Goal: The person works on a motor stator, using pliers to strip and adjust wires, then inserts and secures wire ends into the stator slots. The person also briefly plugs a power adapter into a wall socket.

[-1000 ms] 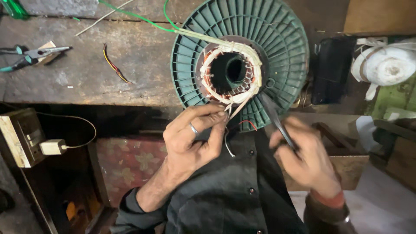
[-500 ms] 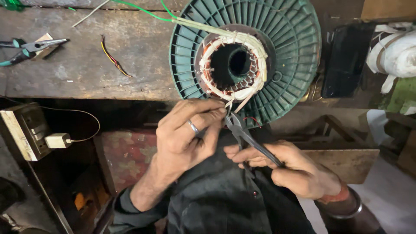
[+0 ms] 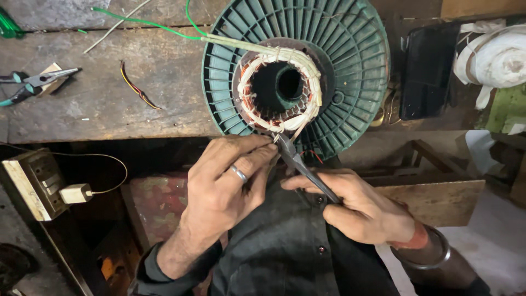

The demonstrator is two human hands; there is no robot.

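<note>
Right hand (image 3: 364, 211) is wrapped tight round a pair of needle-nose pliers (image 3: 304, 169), tips aimed toward 11 o'clock. Left hand (image 3: 227, 189), ring on, pinches narrow at the wire ends right by the tips. Just past them sits the green fan motor stator (image 3: 350, 60), copper winding (image 3: 280, 90) inside, on the wooden bench (image 3: 109, 93)

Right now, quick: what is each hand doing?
Left hand: fingers pinched shut at the winding's lower edge; what they hold cannot be told.
Right hand: closed on the pliers.
</note>
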